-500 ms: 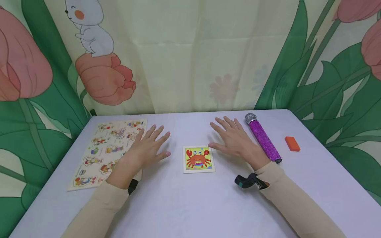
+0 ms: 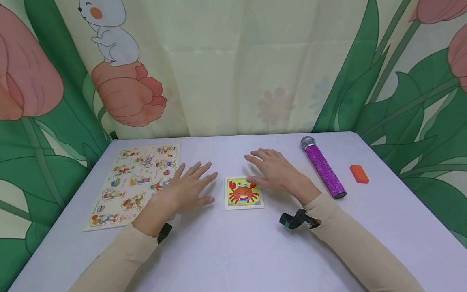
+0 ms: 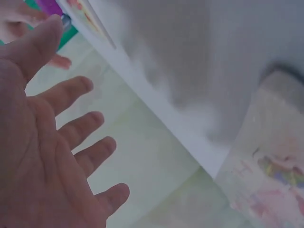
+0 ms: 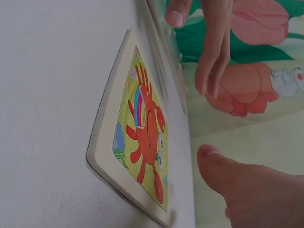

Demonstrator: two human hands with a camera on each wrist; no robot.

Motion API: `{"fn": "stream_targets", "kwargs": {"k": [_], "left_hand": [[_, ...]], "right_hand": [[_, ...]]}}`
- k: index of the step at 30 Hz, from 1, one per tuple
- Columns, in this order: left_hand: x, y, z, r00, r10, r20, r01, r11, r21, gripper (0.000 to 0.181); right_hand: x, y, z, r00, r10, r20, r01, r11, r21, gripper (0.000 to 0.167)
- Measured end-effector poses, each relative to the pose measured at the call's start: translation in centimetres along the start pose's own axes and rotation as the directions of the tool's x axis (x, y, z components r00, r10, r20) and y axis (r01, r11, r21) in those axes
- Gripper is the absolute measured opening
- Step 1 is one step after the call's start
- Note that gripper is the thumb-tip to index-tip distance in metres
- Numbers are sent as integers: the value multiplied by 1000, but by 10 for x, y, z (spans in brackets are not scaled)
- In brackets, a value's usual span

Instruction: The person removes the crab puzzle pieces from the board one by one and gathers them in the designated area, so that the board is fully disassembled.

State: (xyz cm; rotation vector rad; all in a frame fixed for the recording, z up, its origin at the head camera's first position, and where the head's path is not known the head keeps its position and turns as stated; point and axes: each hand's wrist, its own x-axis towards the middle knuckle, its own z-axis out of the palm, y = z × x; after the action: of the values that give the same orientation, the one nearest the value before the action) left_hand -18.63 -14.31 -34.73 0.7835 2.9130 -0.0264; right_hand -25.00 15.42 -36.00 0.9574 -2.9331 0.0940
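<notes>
From the head view, I see the crab card [image 2: 243, 194] lying on the white table [image 2: 226, 251], between the two hands. The left hand [image 2: 178, 195] has its fingers spread, grips nothing, and partly covers the picture board [image 2: 125, 186]. The right hand [image 2: 279, 173] is loosely extended, likewise holding nothing, its thumb tip overlapping the card's far right corner. Right of it lie the purple microphone [image 2: 326, 168] and an orange block [image 2: 359, 174].

My left wrist view shows that palm, fingers apart.

In my right wrist view, the thumb stands clear of the card, which lies flat, crab up.
</notes>
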Motion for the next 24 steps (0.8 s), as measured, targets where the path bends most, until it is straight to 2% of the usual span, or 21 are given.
{"fn": "stream_targets", "kwargs": {"k": [6, 13, 19, 24], "left_hand": [[-5, 5, 2, 997, 27, 77, -23, 998, -52, 74], [-11, 8, -1, 993, 59, 104, -53, 997, -57, 66], [-10, 13, 3, 985, 92, 146, -77, 992, -103, 62], [-7, 17, 6, 981, 119, 156, -101, 988, -117, 59]], "right_hand": [[4, -5, 3, 996, -67, 51, 65, 997, 29, 66], [14, -15, 4, 989, -132, 63, 126, 988, 86, 54], [16, -19, 9, 980, -182, 79, 169, 975, 141, 43], [20, -25, 10, 968, -228, 100, 212, 965, 155, 31]]}}
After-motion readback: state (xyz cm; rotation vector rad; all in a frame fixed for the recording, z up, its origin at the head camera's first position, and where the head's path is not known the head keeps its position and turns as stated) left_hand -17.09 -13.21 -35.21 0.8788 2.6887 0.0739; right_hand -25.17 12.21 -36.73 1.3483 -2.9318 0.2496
